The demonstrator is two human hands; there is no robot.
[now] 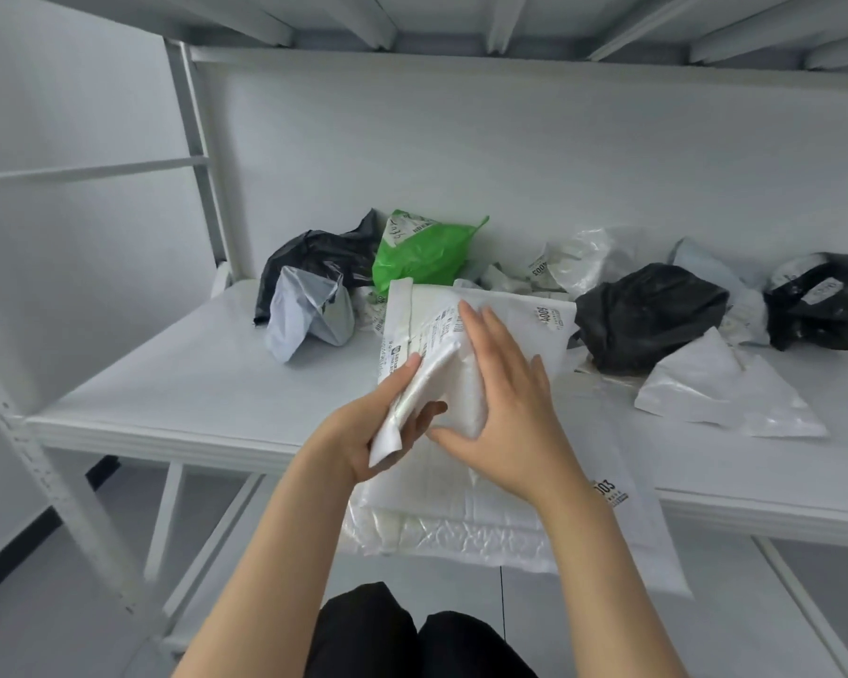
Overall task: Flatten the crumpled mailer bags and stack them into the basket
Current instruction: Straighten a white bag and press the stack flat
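A white mailer bag (427,335) with a printed label lies partly lifted at the shelf's front middle. My left hand (363,433) grips its near lower edge, thumb on top and fingers curled beneath. My right hand (505,398) lies flat on the bag with straight fingers, pressing it down. Under both hands, flattened white mailers (461,526) overhang the shelf's front edge. No basket is in view.
Crumpled bags sit along the back of the white shelf (192,384): a black one (314,261), a grey one (309,315), a green one (422,256), another black one (652,315), white ones (720,393), and a black one (823,305) far right. A rack post (202,154) stands at the left.
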